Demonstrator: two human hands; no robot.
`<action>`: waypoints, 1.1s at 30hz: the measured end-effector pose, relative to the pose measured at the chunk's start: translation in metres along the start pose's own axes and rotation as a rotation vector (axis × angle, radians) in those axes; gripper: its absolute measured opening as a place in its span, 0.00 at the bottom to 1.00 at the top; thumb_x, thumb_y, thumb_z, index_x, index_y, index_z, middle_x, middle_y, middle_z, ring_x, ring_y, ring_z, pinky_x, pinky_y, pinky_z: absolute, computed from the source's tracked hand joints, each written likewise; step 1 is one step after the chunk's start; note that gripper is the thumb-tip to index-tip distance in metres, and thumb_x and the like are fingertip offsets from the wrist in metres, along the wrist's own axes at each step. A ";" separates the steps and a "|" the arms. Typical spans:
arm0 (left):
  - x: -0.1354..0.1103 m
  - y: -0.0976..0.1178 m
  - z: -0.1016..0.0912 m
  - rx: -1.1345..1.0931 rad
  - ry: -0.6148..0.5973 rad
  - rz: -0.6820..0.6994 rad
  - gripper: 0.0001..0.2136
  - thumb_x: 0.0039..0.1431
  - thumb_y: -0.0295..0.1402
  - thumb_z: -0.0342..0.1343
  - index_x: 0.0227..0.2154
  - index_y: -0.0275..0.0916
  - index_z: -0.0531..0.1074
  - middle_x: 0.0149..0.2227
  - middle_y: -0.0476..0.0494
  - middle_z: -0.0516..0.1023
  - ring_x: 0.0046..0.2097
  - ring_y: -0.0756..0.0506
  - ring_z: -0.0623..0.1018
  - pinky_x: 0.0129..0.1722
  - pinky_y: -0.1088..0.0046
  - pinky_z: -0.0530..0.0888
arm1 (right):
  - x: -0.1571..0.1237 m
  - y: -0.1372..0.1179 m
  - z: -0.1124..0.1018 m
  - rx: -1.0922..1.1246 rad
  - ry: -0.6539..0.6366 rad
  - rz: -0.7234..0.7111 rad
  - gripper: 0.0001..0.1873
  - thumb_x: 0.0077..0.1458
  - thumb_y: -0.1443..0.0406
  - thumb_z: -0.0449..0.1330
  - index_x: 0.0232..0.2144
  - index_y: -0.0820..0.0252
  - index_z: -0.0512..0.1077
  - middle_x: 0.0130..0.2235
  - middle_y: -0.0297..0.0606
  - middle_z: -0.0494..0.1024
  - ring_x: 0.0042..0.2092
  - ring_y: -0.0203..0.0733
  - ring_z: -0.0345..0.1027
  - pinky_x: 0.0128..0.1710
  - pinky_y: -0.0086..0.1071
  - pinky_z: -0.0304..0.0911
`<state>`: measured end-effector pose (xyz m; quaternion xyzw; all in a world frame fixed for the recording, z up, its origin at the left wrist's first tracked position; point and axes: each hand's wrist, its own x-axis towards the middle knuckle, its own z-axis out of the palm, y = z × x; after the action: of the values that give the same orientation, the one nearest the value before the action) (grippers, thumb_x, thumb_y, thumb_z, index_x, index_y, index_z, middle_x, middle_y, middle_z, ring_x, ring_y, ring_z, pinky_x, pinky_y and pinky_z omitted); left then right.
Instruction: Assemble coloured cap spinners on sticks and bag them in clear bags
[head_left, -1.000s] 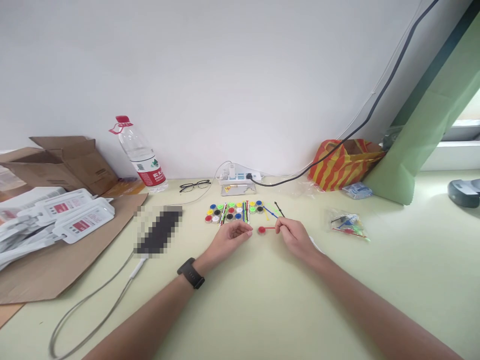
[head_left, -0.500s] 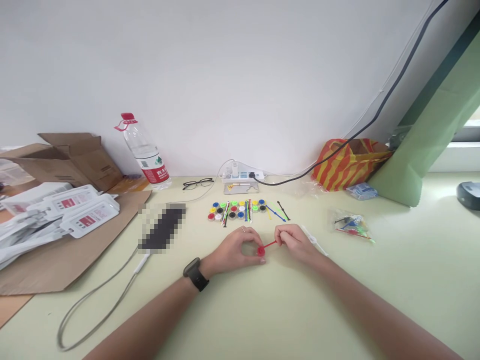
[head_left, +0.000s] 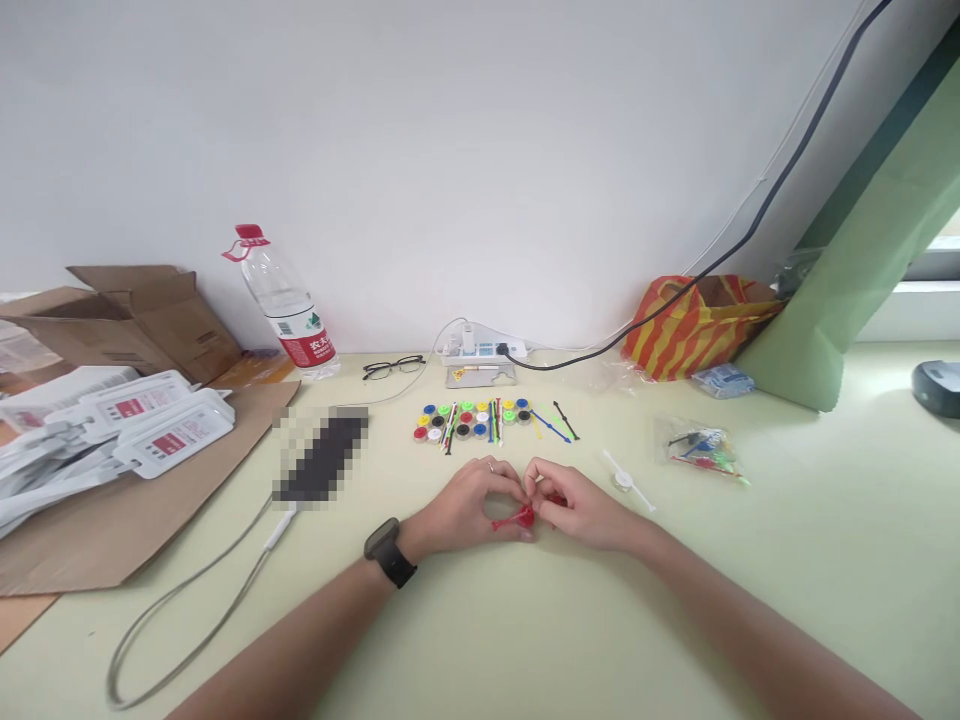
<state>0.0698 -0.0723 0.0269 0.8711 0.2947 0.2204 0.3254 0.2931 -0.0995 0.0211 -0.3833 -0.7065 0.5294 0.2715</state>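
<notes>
Head view. Since half a second ago the two hands have closed together. I see the left hand (head_left: 466, 505) and right hand (head_left: 577, 508) both pinching the red plastic strap with round disc head (head_left: 525, 517), low over the pale green surface (head_left: 525, 620). Its tail now pokes left, no longer stretched rightward. I judge it is being bent. On the clear water bottle (head_left: 289, 300), the red label (head_left: 307, 347) carries white characters, too small to read.

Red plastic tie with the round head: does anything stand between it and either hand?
Nothing visible does: the left hand and right hand both pinch the red plastic tie directly.
</notes>
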 end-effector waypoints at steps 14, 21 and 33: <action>-0.001 0.012 -0.011 -0.013 -0.102 -0.003 0.15 0.56 0.50 0.67 0.42 0.49 0.82 0.46 0.44 0.79 0.48 0.39 0.74 0.52 0.63 0.66 | -0.004 -0.003 -0.002 -0.085 -0.038 0.005 0.03 0.59 0.69 0.54 0.35 0.55 0.63 0.24 0.25 0.67 0.25 0.34 0.53 0.26 0.28 0.48; 0.002 0.007 -0.011 -0.125 -0.064 -0.008 0.07 0.63 0.40 0.61 0.39 0.46 0.82 0.42 0.45 0.82 0.46 0.41 0.77 0.53 0.64 0.69 | -0.003 -0.001 0.000 -0.090 -0.053 0.012 0.02 0.59 0.68 0.55 0.35 0.55 0.65 0.24 0.26 0.68 0.25 0.34 0.54 0.25 0.28 0.50; 0.002 0.005 -0.005 -0.234 0.002 -0.089 0.09 0.61 0.41 0.64 0.37 0.41 0.81 0.39 0.44 0.83 0.43 0.42 0.80 0.49 0.65 0.73 | 0.000 -0.004 -0.001 0.065 -0.027 0.048 0.07 0.57 0.67 0.59 0.38 0.55 0.66 0.29 0.30 0.77 0.30 0.37 0.67 0.30 0.28 0.60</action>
<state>0.0707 -0.0718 0.0342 0.8129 0.3056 0.2394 0.4342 0.2931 -0.0997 0.0248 -0.3840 -0.6831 0.5636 0.2612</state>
